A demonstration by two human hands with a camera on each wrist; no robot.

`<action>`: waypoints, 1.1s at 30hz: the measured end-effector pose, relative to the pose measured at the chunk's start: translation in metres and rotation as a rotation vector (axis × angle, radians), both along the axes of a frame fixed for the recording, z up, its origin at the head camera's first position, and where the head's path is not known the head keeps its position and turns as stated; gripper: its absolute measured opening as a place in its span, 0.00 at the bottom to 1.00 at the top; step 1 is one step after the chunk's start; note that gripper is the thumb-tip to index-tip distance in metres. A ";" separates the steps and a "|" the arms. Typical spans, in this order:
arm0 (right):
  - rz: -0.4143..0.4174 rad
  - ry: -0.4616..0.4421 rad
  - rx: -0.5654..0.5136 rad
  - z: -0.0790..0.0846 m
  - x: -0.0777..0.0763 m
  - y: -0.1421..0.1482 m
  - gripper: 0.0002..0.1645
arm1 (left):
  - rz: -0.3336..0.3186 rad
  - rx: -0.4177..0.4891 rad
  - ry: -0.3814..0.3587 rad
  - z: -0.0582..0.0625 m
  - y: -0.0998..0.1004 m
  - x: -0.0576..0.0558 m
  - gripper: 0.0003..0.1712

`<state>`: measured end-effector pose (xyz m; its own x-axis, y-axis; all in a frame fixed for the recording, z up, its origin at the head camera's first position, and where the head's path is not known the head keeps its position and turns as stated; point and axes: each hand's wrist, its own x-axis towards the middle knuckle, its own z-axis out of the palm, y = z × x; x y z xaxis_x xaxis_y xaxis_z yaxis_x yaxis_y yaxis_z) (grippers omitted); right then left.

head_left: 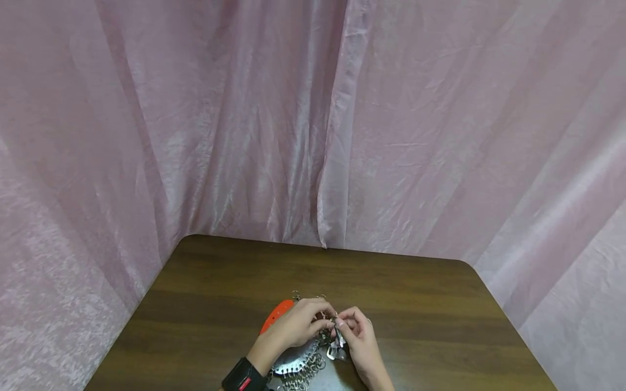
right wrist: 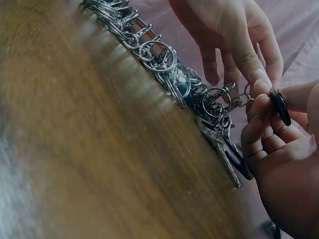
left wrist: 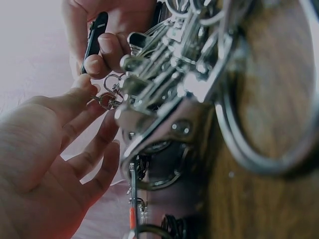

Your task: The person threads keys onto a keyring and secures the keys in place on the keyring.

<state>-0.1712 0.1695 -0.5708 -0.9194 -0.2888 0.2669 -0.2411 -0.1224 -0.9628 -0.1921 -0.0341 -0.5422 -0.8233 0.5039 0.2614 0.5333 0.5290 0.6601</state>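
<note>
My left hand (head_left: 300, 323) pinches a small metal clasp (left wrist: 107, 101) between thumb and fingertip; its other fingers are loosely bent. Facing it, my right hand (head_left: 359, 339) grips a small flat black piece (right wrist: 280, 107) between thumb and fingers, right at the left fingertips. I cannot tell what this piece is. Below the hands lies a silver plate (head_left: 288, 363) with holes along its edge and many metal rings (head_left: 305, 372) hanging from it. An orange part (head_left: 277, 314) shows behind the left hand and partly hides under it. Shiny nail clippers (right wrist: 219, 147) hang beside the right hand.
Everything lies near the front of a brown wooden table (head_left: 415, 304) with rounded corners. Pink curtains (head_left: 244, 136) hang around its back and sides. A black wrist strap (head_left: 243, 376) sits on the left wrist.
</note>
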 end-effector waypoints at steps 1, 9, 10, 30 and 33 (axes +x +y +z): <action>0.006 -0.006 -0.005 -0.001 -0.001 0.000 0.10 | 0.002 0.000 -0.005 0.001 0.000 0.000 0.06; 0.045 -0.032 -0.008 -0.003 -0.001 0.002 0.12 | 0.000 -0.011 -0.015 -0.001 -0.002 0.000 0.06; 0.045 -0.031 -0.005 -0.003 -0.001 0.002 0.12 | 0.000 -0.014 -0.006 -0.002 -0.002 0.000 0.06; -0.042 -0.051 0.091 0.003 0.002 0.003 0.11 | -0.010 0.013 -0.090 0.001 -0.003 0.001 0.15; -0.008 -0.049 0.085 0.005 0.003 0.008 0.11 | -0.016 -0.002 -0.047 0.001 -0.003 0.001 0.13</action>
